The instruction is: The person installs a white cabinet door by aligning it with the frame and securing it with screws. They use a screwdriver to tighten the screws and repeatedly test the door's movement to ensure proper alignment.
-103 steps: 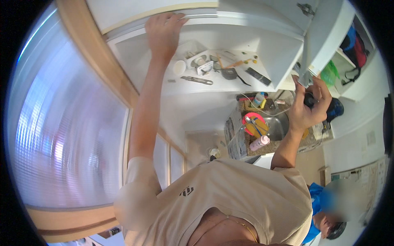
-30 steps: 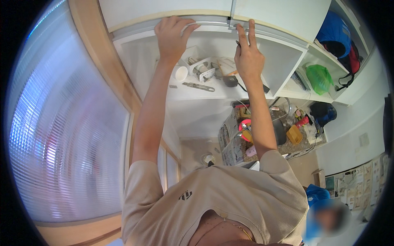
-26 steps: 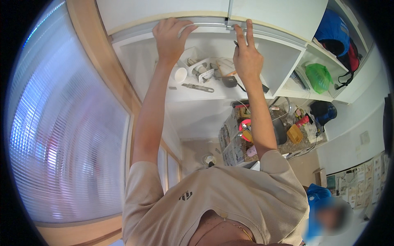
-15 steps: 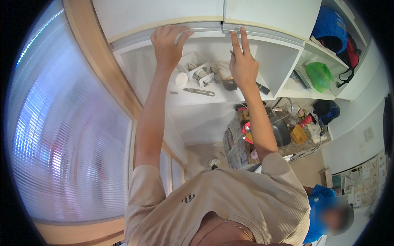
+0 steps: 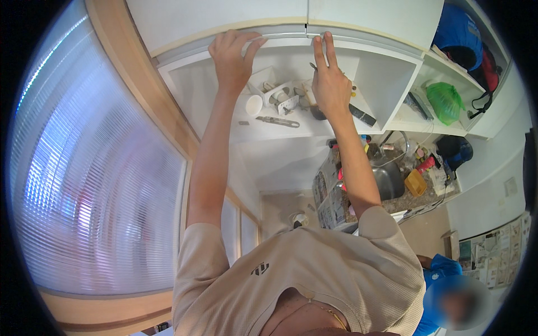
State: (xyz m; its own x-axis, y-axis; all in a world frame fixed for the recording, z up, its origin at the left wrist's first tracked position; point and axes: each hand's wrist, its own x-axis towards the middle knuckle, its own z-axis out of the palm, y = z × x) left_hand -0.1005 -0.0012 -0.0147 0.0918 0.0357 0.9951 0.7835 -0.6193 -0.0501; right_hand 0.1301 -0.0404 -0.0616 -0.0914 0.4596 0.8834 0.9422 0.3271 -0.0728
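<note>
My left hand [image 5: 232, 56] is raised overhead, its fingers curled over the lower edge of the left white cabinet door [image 5: 213, 17]. My right hand [image 5: 330, 84] is up beside it, two fingers stretched flat against the edge of the right white door [image 5: 370, 14], where the doors meet. Behind my hands is an open white shelf [image 5: 291, 131] with a white cup [image 5: 254, 105], a utility knife [image 5: 278, 120] and several small items. Whether my right thumb pins something small I cannot tell.
A ribbed frosted window [image 5: 95, 185] in a wooden frame [image 5: 145, 89] fills the left. On the right are side shelves with a green bag [image 5: 445, 101] and a blue bag [image 5: 459, 33], and a cluttered counter with a sink [image 5: 389, 179]. A person in blue [image 5: 443, 291] stands at lower right.
My right hand has come up from the right side to the door edge. Over the last second both hands and the door edges sit slightly lower in view.
</note>
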